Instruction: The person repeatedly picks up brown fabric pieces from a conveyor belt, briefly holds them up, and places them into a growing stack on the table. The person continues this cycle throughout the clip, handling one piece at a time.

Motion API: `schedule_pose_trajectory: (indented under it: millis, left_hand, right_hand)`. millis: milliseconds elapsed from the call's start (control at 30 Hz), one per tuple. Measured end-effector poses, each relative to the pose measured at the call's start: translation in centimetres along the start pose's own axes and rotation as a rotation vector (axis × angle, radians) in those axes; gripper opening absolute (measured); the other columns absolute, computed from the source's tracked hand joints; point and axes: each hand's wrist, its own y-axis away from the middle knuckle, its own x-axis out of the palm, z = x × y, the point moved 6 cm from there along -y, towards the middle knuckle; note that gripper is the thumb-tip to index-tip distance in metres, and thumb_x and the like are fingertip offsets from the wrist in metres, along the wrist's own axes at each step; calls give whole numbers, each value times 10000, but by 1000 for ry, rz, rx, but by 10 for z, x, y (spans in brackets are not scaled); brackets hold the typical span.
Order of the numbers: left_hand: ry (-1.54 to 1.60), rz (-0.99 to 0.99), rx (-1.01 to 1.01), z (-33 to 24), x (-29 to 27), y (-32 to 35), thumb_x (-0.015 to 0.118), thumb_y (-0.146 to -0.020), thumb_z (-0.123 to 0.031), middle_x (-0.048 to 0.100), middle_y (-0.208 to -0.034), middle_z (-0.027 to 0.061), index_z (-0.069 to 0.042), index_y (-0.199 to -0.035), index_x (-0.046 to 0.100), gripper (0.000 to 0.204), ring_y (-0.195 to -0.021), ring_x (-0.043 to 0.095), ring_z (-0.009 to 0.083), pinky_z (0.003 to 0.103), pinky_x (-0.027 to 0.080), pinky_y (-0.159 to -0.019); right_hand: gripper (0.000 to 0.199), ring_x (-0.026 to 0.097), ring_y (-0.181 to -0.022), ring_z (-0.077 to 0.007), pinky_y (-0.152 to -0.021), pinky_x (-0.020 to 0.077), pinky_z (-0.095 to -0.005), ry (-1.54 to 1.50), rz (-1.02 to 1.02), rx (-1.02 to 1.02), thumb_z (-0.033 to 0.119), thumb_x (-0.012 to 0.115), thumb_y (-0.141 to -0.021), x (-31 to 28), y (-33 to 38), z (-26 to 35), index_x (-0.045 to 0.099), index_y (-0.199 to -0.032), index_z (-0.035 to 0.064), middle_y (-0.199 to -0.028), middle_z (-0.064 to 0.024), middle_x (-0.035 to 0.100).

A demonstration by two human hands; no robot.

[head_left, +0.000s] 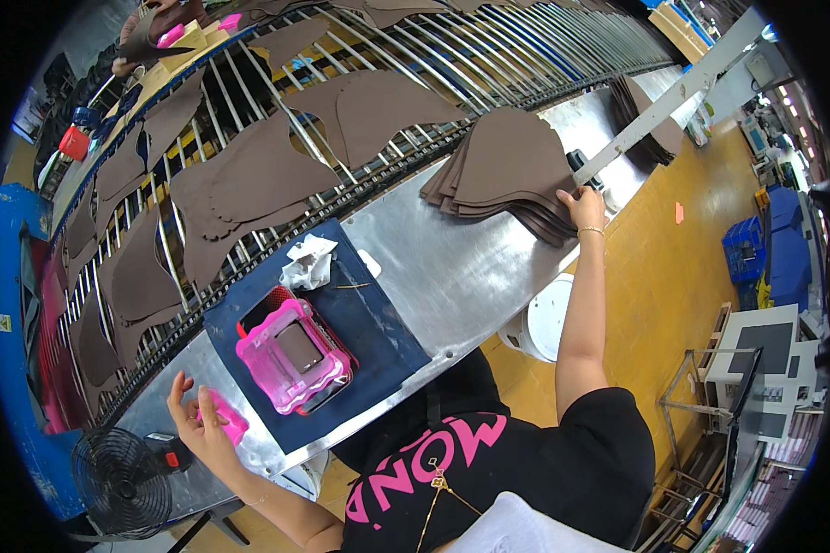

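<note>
My right hand (583,207) reaches out to the right edge of a fanned stack of flat brown cut pieces (512,161) on the metal table. Its thumb and fingers are closed at the stack's corner and appear to pinch the edge there. My left hand (198,426) is at the table's near left, fingers spread apart. A bright pink lump (229,419) lies right against it; its kind is unclear and the hand partly covers it. Between my hands, a pink scalloped-rim plastic box (290,359) stands on a dark blue mat (378,355).
Beyond the metal table (433,286), a roller conveyor (240,83) carries more brown pieces (249,170). Crumpled white paper (309,261) lies on the mat. A black fan (120,479) stands at left. Another brown stack (644,120) sits behind a pale metal bar (664,106). A white bucket (549,318) is below.
</note>
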Motion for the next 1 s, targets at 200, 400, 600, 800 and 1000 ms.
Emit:
schedule_pose_trajectory:
  millis: [200, 400, 600, 800, 1000]
  left_hand:
    - [30, 10, 16, 1, 1, 3, 603, -913, -104, 553, -1128, 64, -60, -1249, 541, 344, -620, 441, 37, 180, 356, -482]
    - [18, 52, 6, -14, 17, 4, 613, -894, -88, 561, -1118, 62, -58, -1238, 547, 351, -601, 454, 33, 185, 358, -476]
    - [-65, 89, 103, -31, 26, -5, 637, -851, -48, 566, -1103, 43, -75, -1204, 589, 357, -646, 485, 31, 173, 369, -486]
    - [164, 82, 186, -64, 52, -20, 647, -873, -104, 558, -1154, 75, -54, -1221, 588, 356, -890, 573, 93, 203, 523, -619]
    - [537, 121, 11, -73, 46, -31, 592, -925, -161, 596, -1136, 129, 13, -1192, 579, 319, -937, 632, 154, 241, 555, -587]
  right_hand:
    - [554, 578, -1111, -303, -907, 450, -475, 162, -145, -84, 493, 714, -756, -12, 13, 15, 642, -1122, 83, -1199, -109, 599]
    - [326, 681, -794, -321, -739, 536, -417, -32, -17, -163, 312, 609, -881, -33, 12, 31, 645, -1088, 63, -875, -157, 687]
    - [273, 589, -460, -173, -502, 474, -304, -331, -187, -566, 189, 486, -976, -128, 89, 99, 613, -1201, 102, -615, -132, 581]
    - [273, 588, -505, -107, -442, 463, -213, -1129, -43, -715, 199, 553, -965, -175, 175, 163, 615, -1161, 20, -685, -42, 600]
    - [248, 598, -529, -134, -436, 485, -229, -1560, 462, -966, 124, 524, -968, -131, 262, 231, 543, -1145, -49, -833, -100, 642]
